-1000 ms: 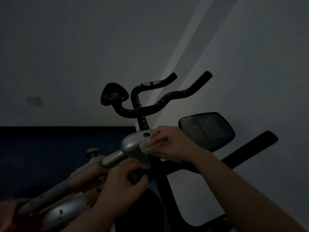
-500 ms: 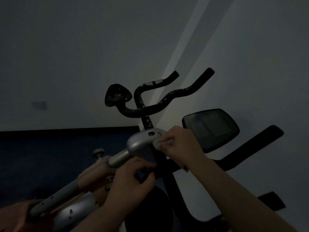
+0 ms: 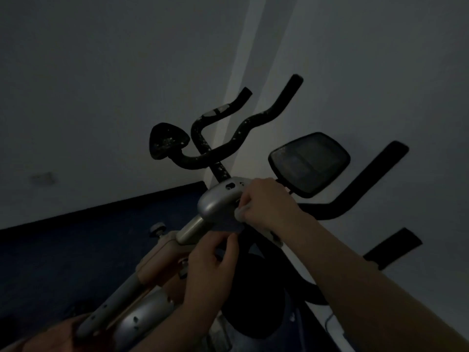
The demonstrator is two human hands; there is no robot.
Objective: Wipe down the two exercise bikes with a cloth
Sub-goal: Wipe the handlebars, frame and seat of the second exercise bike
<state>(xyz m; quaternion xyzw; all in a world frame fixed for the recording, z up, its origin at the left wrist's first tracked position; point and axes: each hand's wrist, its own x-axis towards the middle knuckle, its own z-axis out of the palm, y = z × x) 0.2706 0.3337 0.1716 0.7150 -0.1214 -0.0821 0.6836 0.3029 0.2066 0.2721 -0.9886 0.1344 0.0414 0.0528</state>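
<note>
Two exercise bikes fill my view in very dim light, crowded close against a pale wall (image 3: 101,72). My right hand (image 3: 266,204) is curled around a small light cloth (image 3: 239,212), pressing it against the side of the near bike's rounded silver housing (image 3: 218,201), which is smooth, slightly glossy, and has a dark slot on top. My left hand (image 3: 210,270) sits just below, fingers bent and pinching what looks like a dark flap under that housing; the light is too poor for me to say what it is.

From the housing a polished metal tube (image 3: 190,231) slopes down to my lower left into a tan collar (image 3: 157,260), then a grey post with a row of holes (image 3: 114,303). A small round knob (image 3: 157,228) stands beside the collar.

Behind my hands rise matte black handlebars (image 3: 241,130), curved like horns and flecked with pale spots, with a heart-shaped black pad (image 3: 167,141) at their left end. To the right, a rounded rectangular console (image 3: 309,163) with a dull, dusty screen sits close behind my right wrist, and a thick black handle (image 3: 368,184) angles upward beyond it. A dark blue floor (image 3: 63,250) meets the wall on the left. A dark rounded cover (image 3: 253,301) lies partly hidden behind my left forearm.
</note>
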